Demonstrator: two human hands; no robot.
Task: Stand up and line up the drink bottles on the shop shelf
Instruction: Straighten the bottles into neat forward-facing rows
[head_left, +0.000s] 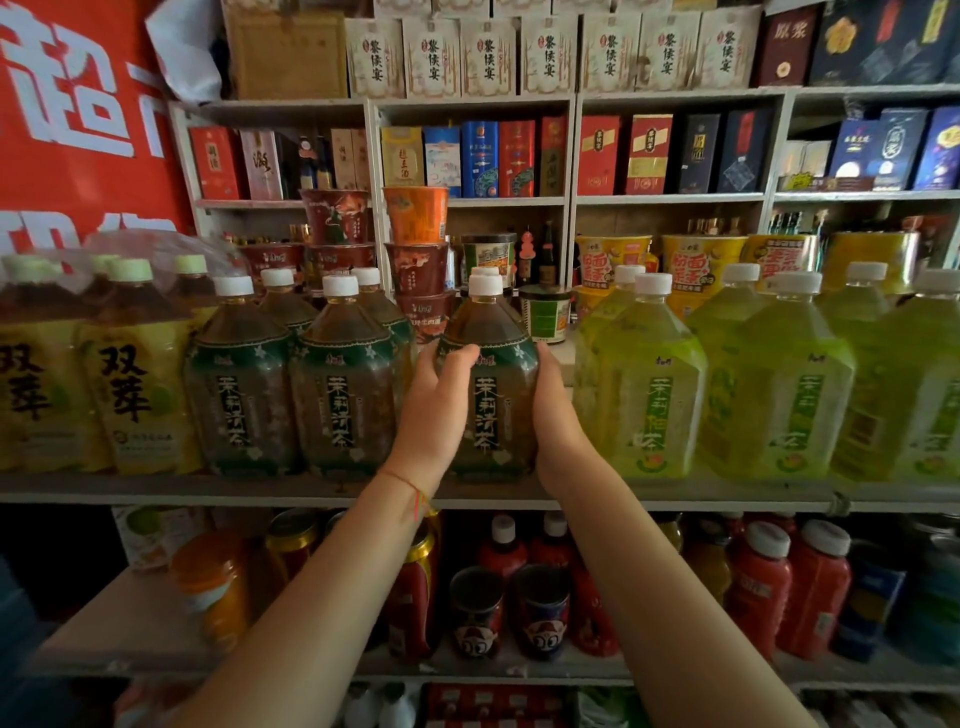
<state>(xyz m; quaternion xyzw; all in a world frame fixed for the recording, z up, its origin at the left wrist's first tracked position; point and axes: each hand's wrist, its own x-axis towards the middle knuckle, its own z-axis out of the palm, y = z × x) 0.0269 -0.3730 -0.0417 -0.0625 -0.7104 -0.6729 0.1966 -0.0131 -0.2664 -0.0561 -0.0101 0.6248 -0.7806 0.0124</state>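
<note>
A dark tea bottle (488, 384) is held upright on the shelf (156, 491) by both hands. It is gripped on one side by the left hand (436, 410), thumb curled across its front, and on the other by the right hand (558, 415). Two matching bottles (291, 384) are stood just left of it, and green bottles (644, 384) just right.

2 hands (434, 410), 6 dark tea bottles (488, 384), 6 green bottles (649, 384)
</note>
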